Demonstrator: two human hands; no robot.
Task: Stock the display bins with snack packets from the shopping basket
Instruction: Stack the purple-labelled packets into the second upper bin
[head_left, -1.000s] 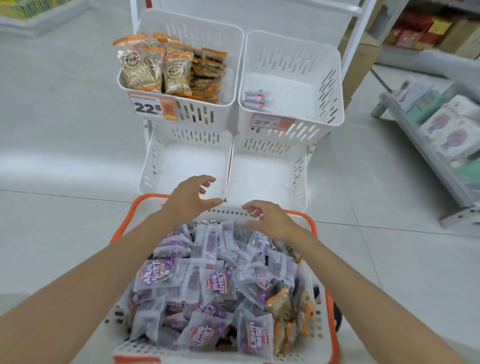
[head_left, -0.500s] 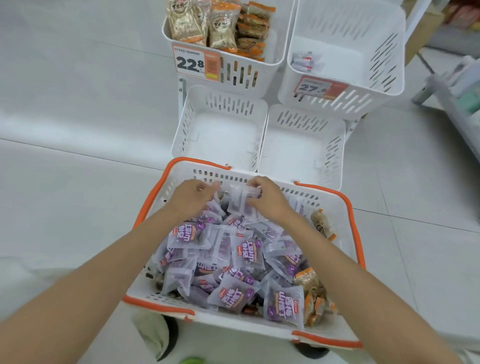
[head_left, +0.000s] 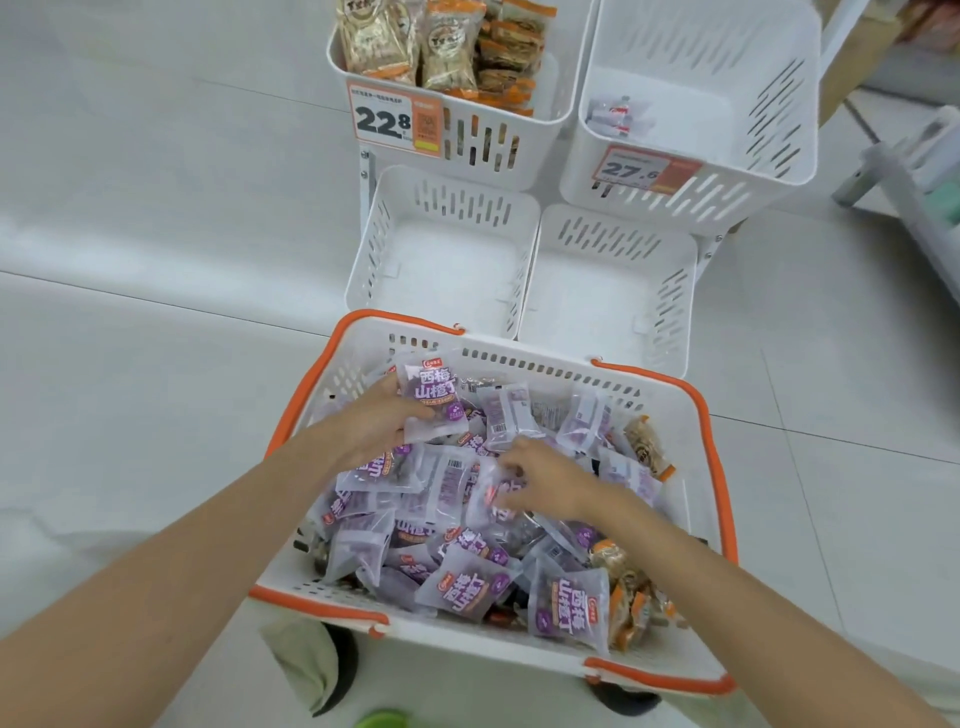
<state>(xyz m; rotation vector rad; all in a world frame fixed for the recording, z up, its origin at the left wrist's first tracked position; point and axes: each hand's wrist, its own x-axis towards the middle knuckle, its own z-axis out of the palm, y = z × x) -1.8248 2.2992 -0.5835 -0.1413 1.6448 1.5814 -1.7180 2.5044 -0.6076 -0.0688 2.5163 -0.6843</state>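
Right hand (head_left: 545, 480): has pulled back from the basket's far wall to the middle of the heap. Its fingers are bent over a blurred packet, and I cannot tell whether it grips.
Left hand (head_left: 382, 421): stays near the far wall, now holding one purple packet (head_left: 431, 397) upright above the heap, fingers curled round its left edge.
Shopping basket (head_left: 712, 467): white with an orange rim, full of snack packets (head_left: 467, 587). Most are purple, and a few orange-brown ones are half buried at its right side.
Lower left bin (head_left: 457, 200), lower right bin (head_left: 608, 234): side by side just beyond the basket, white floors showing.
Upper left bin (head_left: 493, 143): cut off by the top edge, holds tan packets (head_left: 447, 47) behind a 22.8 tag (head_left: 395, 119).
Upper right bin (head_left: 727, 104): a few small packets (head_left: 615, 117), too blurred to read.
Bottom edge: green thing (head_left: 382, 719), cut off and unidentifiable.
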